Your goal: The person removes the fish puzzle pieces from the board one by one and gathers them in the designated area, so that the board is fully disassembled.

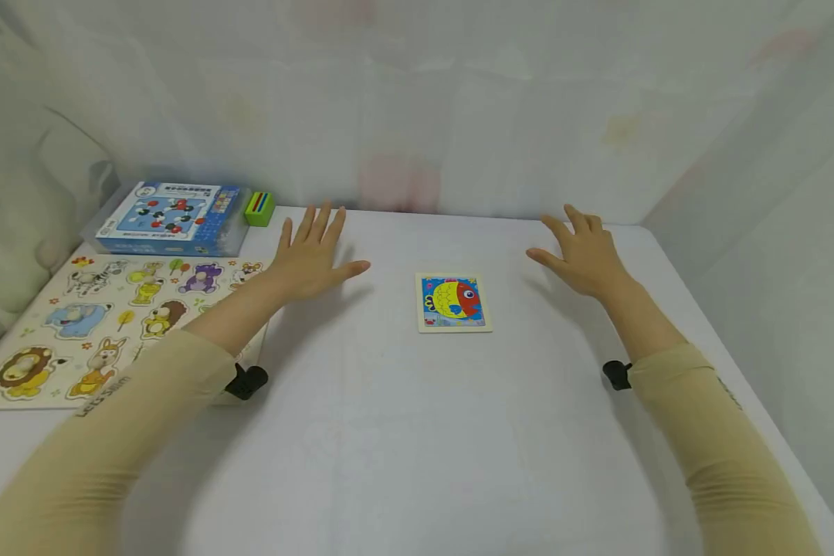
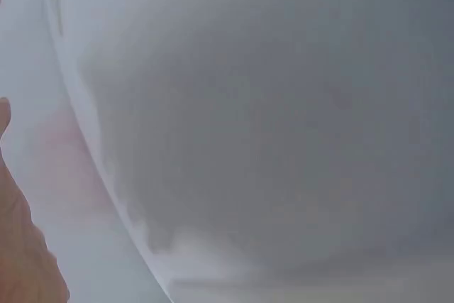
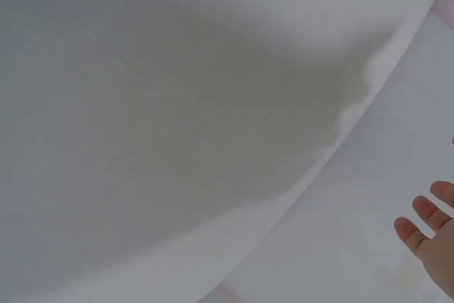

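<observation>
A small square fish puzzle (image 1: 454, 303) in a pale frame lies on the white table, between the two hands. To its left, my left hand (image 1: 307, 262) hovers with straight, spread fingers and holds nothing. My right hand (image 1: 584, 255) is raised to the puzzle's right, fingers extended and slightly bent, also holding nothing. In the left wrist view only part of the left hand (image 2: 25, 246) shows at the left edge. A few fingertips and part of the right hand (image 3: 436, 239) appear at the lower right of the right wrist view.
A large animal peg board (image 1: 121, 324) lies on the left, partly under the left forearm. Behind it sits a blue boxed set (image 1: 170, 220) in clear plastic, with a small green block (image 1: 259, 208) beside it. White curtains (image 1: 431, 100) border the table's back and sides.
</observation>
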